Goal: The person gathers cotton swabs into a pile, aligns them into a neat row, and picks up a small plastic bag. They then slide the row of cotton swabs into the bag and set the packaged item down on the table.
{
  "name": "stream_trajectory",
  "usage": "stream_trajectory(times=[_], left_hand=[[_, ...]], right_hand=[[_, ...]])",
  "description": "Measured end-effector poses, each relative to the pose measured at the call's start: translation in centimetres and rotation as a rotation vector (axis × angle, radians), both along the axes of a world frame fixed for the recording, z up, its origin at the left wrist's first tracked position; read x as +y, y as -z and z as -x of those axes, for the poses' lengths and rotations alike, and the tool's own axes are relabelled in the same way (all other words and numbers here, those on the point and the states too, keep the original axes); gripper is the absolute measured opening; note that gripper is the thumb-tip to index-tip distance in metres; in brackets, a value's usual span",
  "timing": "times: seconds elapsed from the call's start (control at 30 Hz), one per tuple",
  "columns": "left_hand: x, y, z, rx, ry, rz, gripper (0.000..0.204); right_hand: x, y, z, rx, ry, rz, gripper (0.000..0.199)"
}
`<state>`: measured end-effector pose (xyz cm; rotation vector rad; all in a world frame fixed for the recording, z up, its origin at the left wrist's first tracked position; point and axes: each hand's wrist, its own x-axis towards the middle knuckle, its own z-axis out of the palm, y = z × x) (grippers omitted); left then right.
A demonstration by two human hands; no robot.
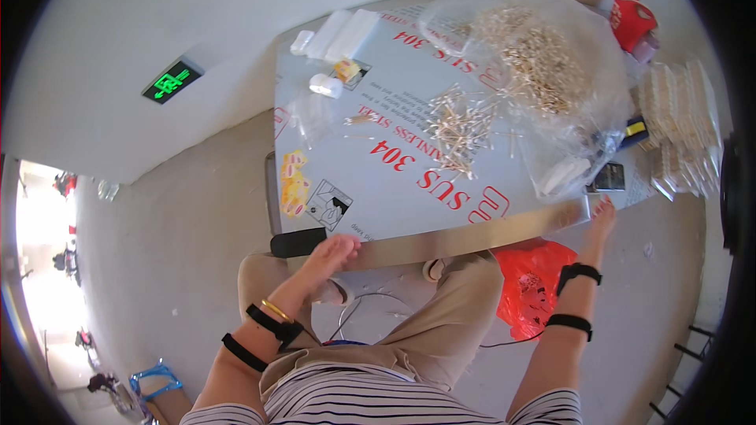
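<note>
My left hand (334,253) rests at the table's near edge, its fingers curled together with nothing visible in them. Beside it on the left lies a flat black object (298,242). My right hand (603,219) is at the near right edge, fingers stretched towards a small dark square device (608,177) and seemingly empty. A loose heap of cotton swabs (460,127) lies mid-table, with a small row of swabs (362,119) to its left. A big clear plastic bag (583,122) holds many more swabs (543,63).
White packs (344,34), a white roll (326,85) and yellow stickers (294,182) sit on the film-covered table (409,216). Stacked clear-wrapped packs (681,110) and a red item (632,17) stand at right. A red plastic bag (529,275) lies under the table, near my legs.
</note>
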<state>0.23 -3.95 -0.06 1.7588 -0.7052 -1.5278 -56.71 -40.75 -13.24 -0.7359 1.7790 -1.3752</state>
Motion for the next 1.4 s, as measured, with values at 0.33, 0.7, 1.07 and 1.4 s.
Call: stream_trajectory(times=[0.33, 0.7, 1.07, 1.4], left_hand=[[-20.0, 3.8, -7.9, -1.145, 0.073, 0.426, 0.026], [-23.7, 6.6, -9.9, -1.411, 0.140, 0.414, 0.020], [-20.2, 6.0, -5.3, -1.363, -0.020, 0.700, 0.023], [-16.8, 8.2, -2.9, -1.194, 0.189, 0.587, 0.041]], right_hand=[[11.5, -7.8, -25.4, 0.204, -0.758, 0.129, 0.023], [11.5, -6.8, -31.1, 0.825, -0.800, -0.027, 0.054], [6.6, -5.2, -12.2, 0.236, -0.164, -0.010, 0.022], [-1.1, 1.5, 7.8, -0.161, -0.398, -0.096, 0.038]])
